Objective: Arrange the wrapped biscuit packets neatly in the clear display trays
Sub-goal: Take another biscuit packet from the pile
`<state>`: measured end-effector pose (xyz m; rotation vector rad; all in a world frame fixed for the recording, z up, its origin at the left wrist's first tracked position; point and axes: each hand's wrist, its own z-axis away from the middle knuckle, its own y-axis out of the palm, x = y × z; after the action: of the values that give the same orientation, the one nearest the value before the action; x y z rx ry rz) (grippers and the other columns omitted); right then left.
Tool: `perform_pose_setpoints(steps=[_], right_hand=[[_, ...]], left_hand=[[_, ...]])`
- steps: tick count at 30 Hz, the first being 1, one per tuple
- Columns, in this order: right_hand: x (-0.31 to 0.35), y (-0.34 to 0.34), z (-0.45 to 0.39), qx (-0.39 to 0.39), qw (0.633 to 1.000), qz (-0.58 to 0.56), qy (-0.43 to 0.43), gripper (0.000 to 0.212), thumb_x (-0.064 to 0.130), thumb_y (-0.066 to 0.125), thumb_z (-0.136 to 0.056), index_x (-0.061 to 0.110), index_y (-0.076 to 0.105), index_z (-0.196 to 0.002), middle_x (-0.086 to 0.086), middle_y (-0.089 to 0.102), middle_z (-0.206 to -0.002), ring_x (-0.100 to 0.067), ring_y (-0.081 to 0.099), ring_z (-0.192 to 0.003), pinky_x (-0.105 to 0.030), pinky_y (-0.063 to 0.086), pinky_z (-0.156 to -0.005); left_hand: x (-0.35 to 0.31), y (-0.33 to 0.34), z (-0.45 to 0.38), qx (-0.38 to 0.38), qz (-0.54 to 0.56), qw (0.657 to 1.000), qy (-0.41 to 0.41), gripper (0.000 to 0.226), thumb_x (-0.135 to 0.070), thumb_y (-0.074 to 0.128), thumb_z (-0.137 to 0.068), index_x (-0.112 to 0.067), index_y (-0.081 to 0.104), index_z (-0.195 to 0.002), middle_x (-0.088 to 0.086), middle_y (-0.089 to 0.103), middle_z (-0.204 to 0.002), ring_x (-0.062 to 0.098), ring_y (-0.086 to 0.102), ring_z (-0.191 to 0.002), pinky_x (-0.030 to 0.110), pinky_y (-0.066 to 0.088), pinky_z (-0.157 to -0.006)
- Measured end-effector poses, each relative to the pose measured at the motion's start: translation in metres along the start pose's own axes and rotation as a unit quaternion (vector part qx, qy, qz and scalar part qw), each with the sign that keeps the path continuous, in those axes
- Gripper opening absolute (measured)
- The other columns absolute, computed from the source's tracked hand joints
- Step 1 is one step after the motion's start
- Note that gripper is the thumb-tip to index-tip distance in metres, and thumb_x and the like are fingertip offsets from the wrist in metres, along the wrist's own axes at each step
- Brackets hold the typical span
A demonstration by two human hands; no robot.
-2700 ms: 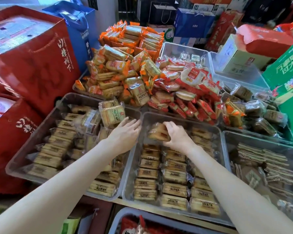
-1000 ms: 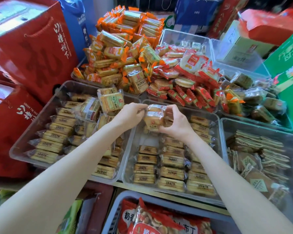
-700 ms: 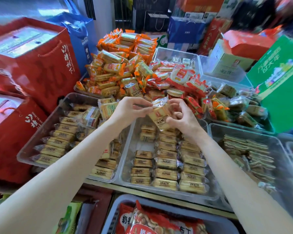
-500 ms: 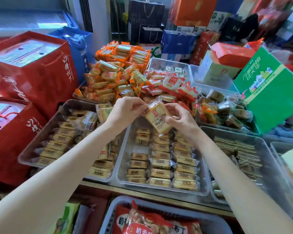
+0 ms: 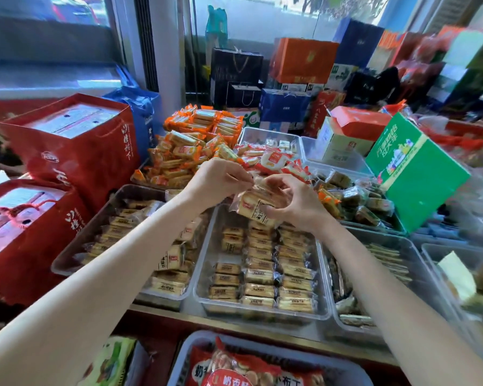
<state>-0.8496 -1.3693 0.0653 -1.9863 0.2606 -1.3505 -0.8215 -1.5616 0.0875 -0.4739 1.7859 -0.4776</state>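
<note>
Both hands raised above far end of middle clear tray (image 5: 325, 312), sharing one wrapped biscuit packet (image 5: 255, 206). Left hand (image 5: 216, 181): grip narrow, fingertips pinching packet's upper left wrapper edge. Right hand (image 5: 292, 201): fingers curled round packet's right side, thumb on its near face. Packet tilted, label toward camera, held clear of tray contents.

Middle tray: three columns of matching packets (image 5: 258, 277) lying flat, labels up, right two columns full, left column with gap partway along. Left clear tray (image 5: 64, 270): same kind of packets, some in rows along left side, others loose and piled near right wall; partly hidden behind left forearm. Right clear tray (image 5: 430, 277): thin dark-wrapped packets, blurred.

Behind trays: heap of orange-wrapped packets (image 5: 195, 140), red-and-white packets (image 5: 273, 160) beside it, dark packets (image 5: 354, 199) to the right. Red gift boxes (image 5: 78, 151) at left, green box (image 5: 413, 174) at right. Bin of red snack bags (image 5: 251, 369) below surface edge.
</note>
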Motion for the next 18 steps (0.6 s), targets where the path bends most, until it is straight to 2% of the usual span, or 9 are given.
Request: perform_pose_setpoints(steps=[1, 3, 5, 7, 10, 12, 13, 16, 18], right_hand=[[0.003, -0.003, 0.002, 0.0, 1.0, -0.001, -0.005, 0.057, 0.022, 0.081, -0.073, 0.014, 0.054, -0.123, 0.0, 0.058, -0.114, -0.004, 0.058, -0.095, -0.006, 0.044, -0.072], [0.008, -0.006, 0.006, 0.003, 1.0, -0.01, -0.022, 0.058, 0.019, 0.081, -0.072, 0.011, 0.054, -0.123, 0.003, 0.056, -0.112, 0.006, 0.055, -0.089, -0.002, 0.043, -0.07], [0.01, -0.009, 0.009, -0.001, 0.999, -0.018, -0.033, 0.056, 0.018, 0.081, -0.072, 0.013, 0.053, -0.12, 0.007, 0.055, -0.108, 0.008, 0.055, -0.084, -0.002, 0.042, -0.07], [0.01, -0.014, 0.011, -0.007, 0.999, -0.032, -0.035, 0.055, 0.017, 0.081, -0.072, 0.02, 0.051, -0.117, 0.008, 0.055, -0.108, 0.007, 0.057, -0.085, -0.007, 0.047, -0.073], [0.01, -0.02, 0.013, 0.023, 0.998, -0.061, -0.027, 0.055, 0.021, 0.08, -0.07, 0.028, 0.05, -0.116, 0.006, 0.058, -0.114, -0.009, 0.059, -0.104, -0.024, 0.052, -0.089], [0.014, -0.019, 0.014, 0.051, 0.993, -0.102, -0.023, 0.054, 0.014, 0.079, -0.072, 0.028, 0.051, -0.116, 0.007, 0.057, -0.116, -0.014, 0.057, -0.109, -0.024, 0.051, -0.092], [0.016, -0.018, 0.013, 0.058, 0.99, -0.123, -0.023, 0.053, 0.01, 0.077, -0.074, 0.028, 0.051, -0.116, 0.006, 0.057, -0.116, -0.013, 0.057, -0.11, -0.022, 0.051, -0.091], [0.017, -0.019, 0.014, 0.067, 0.981, -0.18, -0.008, 0.051, 0.007, 0.075, -0.075, 0.028, 0.052, -0.115, 0.0, 0.059, -0.117, -0.015, 0.058, -0.11, -0.025, 0.052, -0.089], [0.016, -0.02, 0.014, 0.066, 0.977, -0.204, 0.002, 0.05, 0.009, 0.075, -0.074, 0.028, 0.053, -0.115, -0.003, 0.058, -0.119, -0.018, 0.06, -0.11, -0.028, 0.053, -0.089]], left_hand=[[-0.002, 0.0, 0.002, -0.011, 0.009, 1.0, 0.009, 0.012, -0.007, 0.072, -0.08, -0.018, 0.071, -0.083, -0.001, 0.068, -0.078, 0.002, 0.062, -0.065, 0.02, 0.052, -0.072], [-0.001, -0.004, 0.005, -0.037, 0.07, 0.997, 0.001, 0.013, -0.004, 0.071, -0.08, -0.017, 0.07, -0.08, 0.005, 0.07, -0.076, 0.01, 0.063, -0.064, 0.031, 0.054, -0.073], [0.004, -0.011, 0.008, -0.061, 0.122, 0.99, -0.033, 0.014, -0.005, 0.071, -0.08, -0.018, 0.07, -0.081, 0.008, 0.071, -0.075, 0.023, 0.064, -0.07, 0.045, 0.054, -0.077], [0.01, -0.018, 0.01, -0.052, 0.122, 0.99, -0.054, 0.016, -0.009, 0.071, -0.081, -0.022, 0.069, -0.088, 0.005, 0.072, -0.08, 0.029, 0.066, -0.077, 0.051, 0.054, -0.084], [0.007, -0.019, 0.01, 0.008, 0.093, 0.994, -0.049, 0.026, -0.013, 0.069, -0.083, -0.029, 0.064, -0.102, -0.006, 0.068, -0.096, 0.013, 0.067, -0.084, 0.034, 0.055, -0.085], [-0.003, -0.014, 0.008, 0.005, 0.064, 0.998, -0.028, 0.026, -0.012, 0.07, -0.082, -0.023, 0.067, -0.105, -0.006, 0.068, -0.101, 0.001, 0.063, -0.08, 0.016, 0.051, -0.078], [-0.008, -0.011, 0.007, -0.011, 0.031, 0.999, -0.009, 0.024, -0.011, 0.07, -0.081, -0.017, 0.069, -0.105, -0.003, 0.069, -0.099, 0.002, 0.063, -0.078, 0.01, 0.049, -0.074], [-0.015, -0.009, 0.006, -0.065, -0.056, 0.996, 0.039, 0.02, -0.012, 0.073, -0.079, -0.009, 0.074, -0.098, -0.004, 0.067, -0.084, 0.005, 0.061, -0.073, 0.004, 0.044, -0.067], [-0.017, -0.008, 0.007, -0.1, -0.085, 0.989, 0.061, 0.015, -0.013, 0.073, -0.079, -0.01, 0.075, -0.093, -0.006, 0.066, -0.079, 0.007, 0.061, -0.071, 0.009, 0.047, -0.067]])
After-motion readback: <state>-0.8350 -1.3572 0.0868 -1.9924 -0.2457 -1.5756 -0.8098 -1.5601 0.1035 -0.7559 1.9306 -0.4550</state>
